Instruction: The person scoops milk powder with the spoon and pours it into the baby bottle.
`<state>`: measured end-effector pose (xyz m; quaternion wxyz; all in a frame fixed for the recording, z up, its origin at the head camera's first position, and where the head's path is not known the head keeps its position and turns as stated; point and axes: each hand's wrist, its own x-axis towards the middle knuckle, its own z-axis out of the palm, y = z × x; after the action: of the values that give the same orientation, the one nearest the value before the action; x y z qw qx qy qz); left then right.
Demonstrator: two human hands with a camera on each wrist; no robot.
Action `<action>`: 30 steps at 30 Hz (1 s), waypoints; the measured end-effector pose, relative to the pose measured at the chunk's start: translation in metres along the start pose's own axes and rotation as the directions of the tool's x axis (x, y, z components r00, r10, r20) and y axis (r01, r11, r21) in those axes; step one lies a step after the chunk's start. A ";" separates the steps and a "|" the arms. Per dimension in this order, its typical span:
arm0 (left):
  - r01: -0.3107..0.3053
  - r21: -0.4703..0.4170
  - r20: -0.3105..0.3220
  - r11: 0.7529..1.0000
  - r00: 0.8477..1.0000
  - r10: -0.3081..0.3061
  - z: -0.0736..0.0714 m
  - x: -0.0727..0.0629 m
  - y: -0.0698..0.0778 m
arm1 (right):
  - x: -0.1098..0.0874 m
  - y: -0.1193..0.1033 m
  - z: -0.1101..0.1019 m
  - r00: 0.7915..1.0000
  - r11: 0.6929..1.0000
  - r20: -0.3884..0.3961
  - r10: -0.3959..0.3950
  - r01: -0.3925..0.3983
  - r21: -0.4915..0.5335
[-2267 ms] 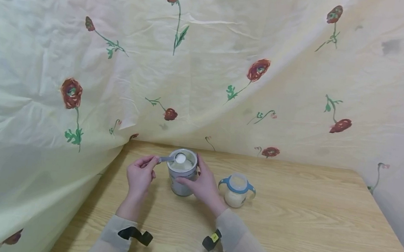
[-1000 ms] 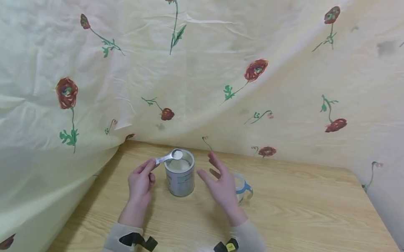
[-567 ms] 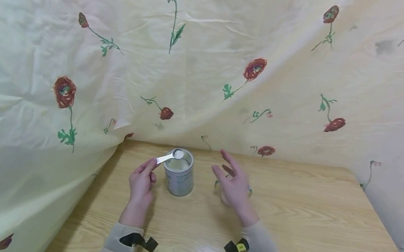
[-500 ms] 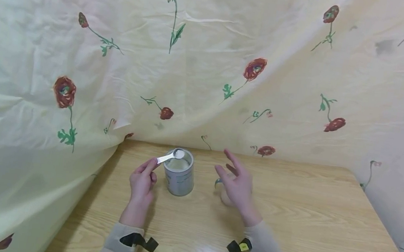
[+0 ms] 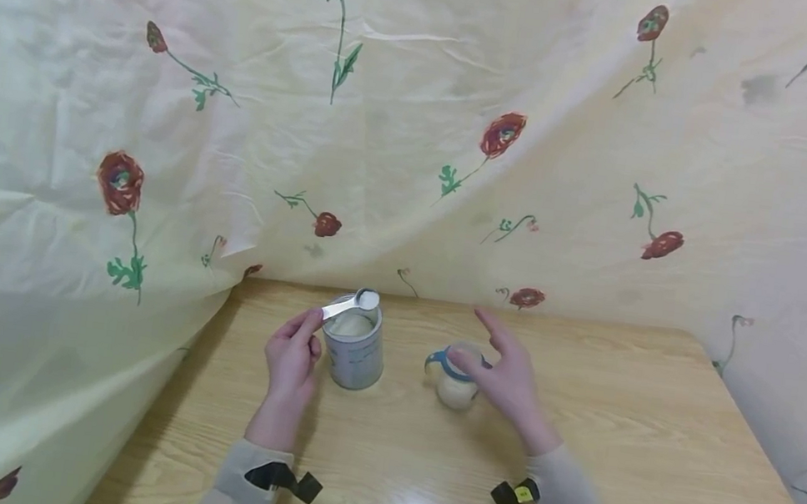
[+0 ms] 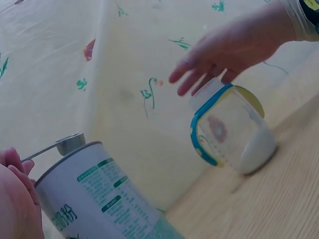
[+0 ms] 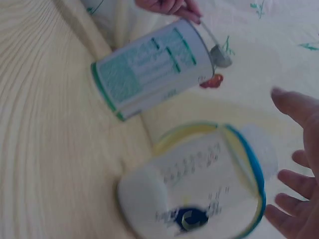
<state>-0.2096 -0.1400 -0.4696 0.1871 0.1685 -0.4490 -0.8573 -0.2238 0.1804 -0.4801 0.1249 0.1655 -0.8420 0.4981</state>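
My left hand (image 5: 292,360) pinches the handle of a measuring scoop (image 5: 367,300), which is filled with white powder. The scoop's bowl is over the far rim of an open milk powder tin (image 5: 354,361), with pale powder visible inside. To the right stands a baby bottle (image 5: 457,393) with a blue collar, side handles and a clear cap (image 7: 260,149); whitish contents fill its lower part. My right hand (image 5: 509,378) has its fingers spread, empty, beside the bottle's cap. In the head view it partly covers the bottle's right side. Whether a fingertip touches the cap, I cannot tell.
Tin and bottle stand apart on a wooden table (image 5: 621,447), near its back edge. A pale cloth with printed red flowers (image 5: 425,78) hangs behind the table and along the left side. Each wrist carries a black strapped camera.
My right hand has let go of the tin and moved right to the bottle, fingers spread. My left hand still holds the filled scoop, which has risen slightly above the tin's rim.
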 end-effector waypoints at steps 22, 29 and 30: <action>-0.032 -0.018 0.075 0.999 0.997 0.033 0.040 -0.030 -0.011 | -0.015 0.029 -0.011 0.969 0.991 0.209 0.134 -0.126 -0.048; -0.038 -0.003 0.160 0.999 0.986 0.038 0.047 -0.038 -0.020 | -0.015 0.029 -0.009 0.969 0.990 0.204 0.141 -0.132 -0.054; -0.035 0.001 0.173 0.999 0.984 0.035 0.047 -0.040 -0.022 | -0.015 0.029 -0.009 0.969 0.990 0.203 0.137 -0.129 -0.053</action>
<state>-0.2004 -0.0765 -0.4575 0.1622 0.0861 -0.4681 -0.8644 -0.2216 0.2036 -0.5043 0.0063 0.1569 -0.8693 0.4688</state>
